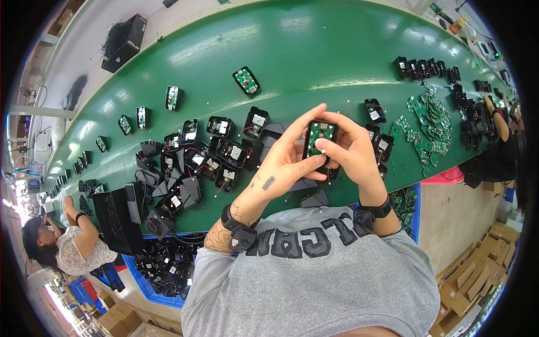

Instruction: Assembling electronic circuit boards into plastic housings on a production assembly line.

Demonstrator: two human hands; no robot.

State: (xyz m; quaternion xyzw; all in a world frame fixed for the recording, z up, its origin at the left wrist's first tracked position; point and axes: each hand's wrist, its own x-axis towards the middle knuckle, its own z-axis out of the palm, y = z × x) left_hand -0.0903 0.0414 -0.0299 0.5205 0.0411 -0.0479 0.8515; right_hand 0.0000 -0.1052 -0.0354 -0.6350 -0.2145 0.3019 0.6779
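A black plastic housing with a green circuit board (322, 132) in it is held up in front of me, over the near edge of the green table. My left hand (285, 165) wraps round its left side, fingers closed behind and along it. My right hand (356, 150) grips the right side, its thumb pressed on the lower part of the board. Left of my hands lie several open black housings (229, 150) with white parts and thin red and black wires. Just right of my right hand are more such housings (375, 111). The housing's underside is hidden.
A heap of green circuit boards (435, 124) lies to the right. Housings with boards (246, 80) stand in a spaced line on the table's far strip (337, 62). A blue bin (135, 275) of black parts is below at left. Co-workers (78, 241) sit at both ends.
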